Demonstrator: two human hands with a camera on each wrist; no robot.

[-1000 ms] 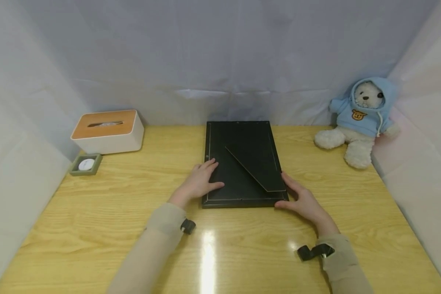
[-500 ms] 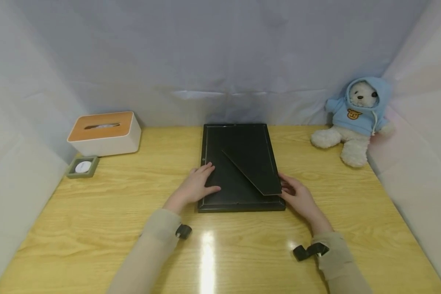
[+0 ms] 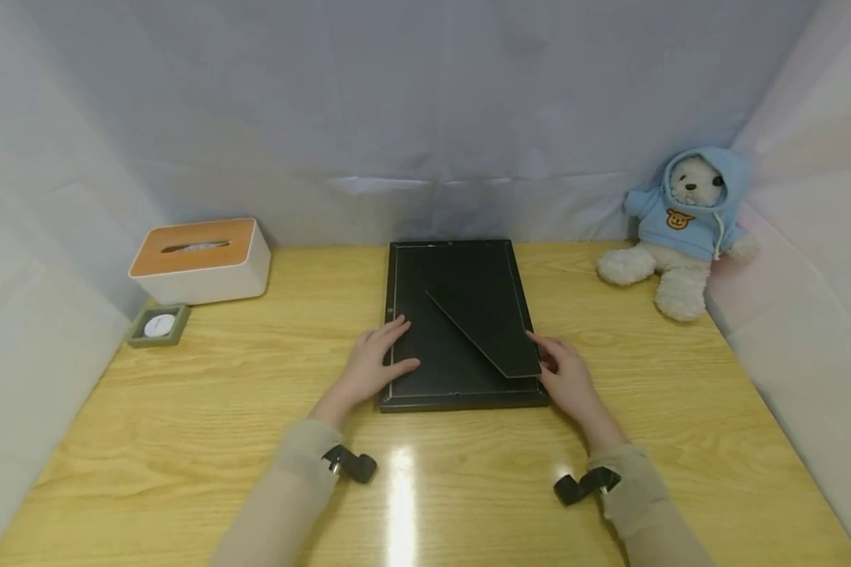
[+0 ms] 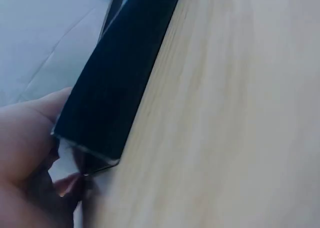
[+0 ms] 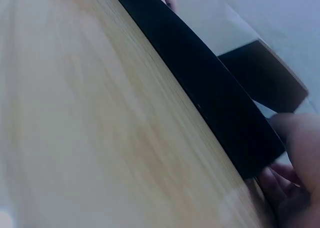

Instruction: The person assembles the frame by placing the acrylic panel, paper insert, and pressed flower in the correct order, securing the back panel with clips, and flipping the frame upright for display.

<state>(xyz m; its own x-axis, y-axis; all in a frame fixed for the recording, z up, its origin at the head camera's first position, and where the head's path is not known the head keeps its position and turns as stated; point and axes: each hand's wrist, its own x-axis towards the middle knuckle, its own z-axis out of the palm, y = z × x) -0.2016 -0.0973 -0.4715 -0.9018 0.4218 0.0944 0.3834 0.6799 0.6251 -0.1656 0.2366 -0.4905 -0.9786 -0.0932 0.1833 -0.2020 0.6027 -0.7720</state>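
Note:
A black picture frame [image 3: 454, 331] lies back side up on the wooden table, its easel stand [image 3: 489, 335] slightly raised and slanting toward the near right corner. My left hand [image 3: 370, 361] grips the frame's left side, thumb over the back and fingers along the edge. On the right edge, near the stand's tip, my right hand [image 3: 567, 378] holds the frame with curled fingers; part of its thumb is hidden by the stand. The right wrist view shows the frame's near edge [image 5: 200, 82], the stand [image 5: 267, 77] jutting above it, and the right fingers low at the corner.
A white tissue box [image 3: 209, 279] with an orange-brown lid stands at the back left, beside a small green square tray [image 3: 177, 323] holding a white disc. A plush toy [image 3: 688, 220] in a blue hoodie sits at the back right. Pale cloth walls [image 3: 425, 118] border the table.
My right thumb has moved from the frame's near right corner up beside the stand's tip, and those fingers have curled in more. The left hand keeps its place; the view has shifted slightly.

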